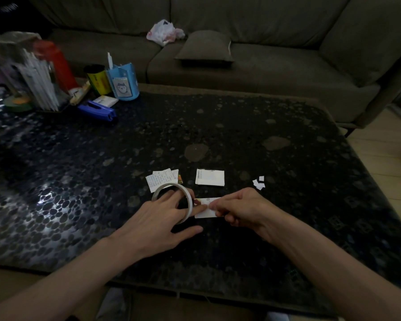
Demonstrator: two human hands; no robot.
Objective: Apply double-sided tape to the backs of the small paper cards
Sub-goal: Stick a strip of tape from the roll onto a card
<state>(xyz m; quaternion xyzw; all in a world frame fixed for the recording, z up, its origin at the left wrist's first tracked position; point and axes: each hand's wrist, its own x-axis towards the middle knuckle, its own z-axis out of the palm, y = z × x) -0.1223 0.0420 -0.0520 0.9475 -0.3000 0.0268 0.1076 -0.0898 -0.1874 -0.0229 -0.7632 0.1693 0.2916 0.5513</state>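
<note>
A small white paper card (203,214) lies flat on the dark table near its front edge. A white ring of double-sided tape (187,196) hangs around the straight fingers of my left hand (159,220), and one fingertip presses on the card's left part. My right hand (237,210) is curled over the card's right part, with thumb and forefinger pinching a strip of tape on top of it. Whether the pinch also takes in the card is unclear. Beyond these lie a loose pile of printed cards (163,179) and a neat white stack of cards (210,177).
Small white paper scraps (259,182) lie right of the stack. At the table's far left stand a blue stapler (97,110), a blue pen holder (124,83), a yellow can (97,79) and a red bottle (60,66). A grey sofa (241,66) runs behind the table.
</note>
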